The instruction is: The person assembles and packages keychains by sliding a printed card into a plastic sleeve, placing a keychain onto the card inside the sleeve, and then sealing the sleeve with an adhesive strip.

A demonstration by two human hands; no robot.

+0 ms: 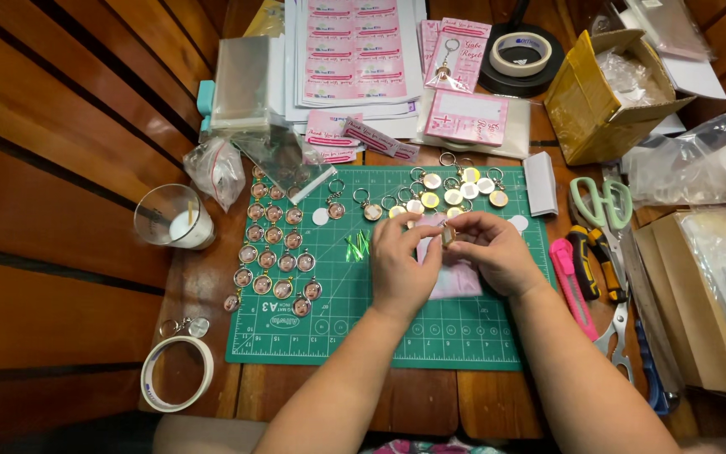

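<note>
1. The small keyring charm (448, 234) sits pinched between the fingers of both hands, above the middle of the green cutting mat (329, 336). It is a small brownish metal piece, too small to tell its face or long axis.
2. The left hand (402, 262) comes in from the mat's near edge, its fingers curled and closed on the charm from the left side; the right hand (493, 250) meets it from the right, its fingers likewise closed on the piece. Both hands touch it, so neither is nearer.
3. Just beneath the hands, on the mat, lies a pale pink card or pouch (455, 280), flat and soft-looking.
4. On the mat's left part stand rows of finished round charms (275, 261), coppery rims with glossy domed faces.
5. Along the mat's far edge lies a cluster of blank round keyrings (451, 189), gold and silver, with split rings.
6. Right of the mat rest a pink utility knife (573, 286) and green-handled scissors (600, 202) on the wooden tabletop (430, 403).
7. Left of the mat stand a clear plastic cup (170, 217) and a roll of tape (176, 372).
</note>
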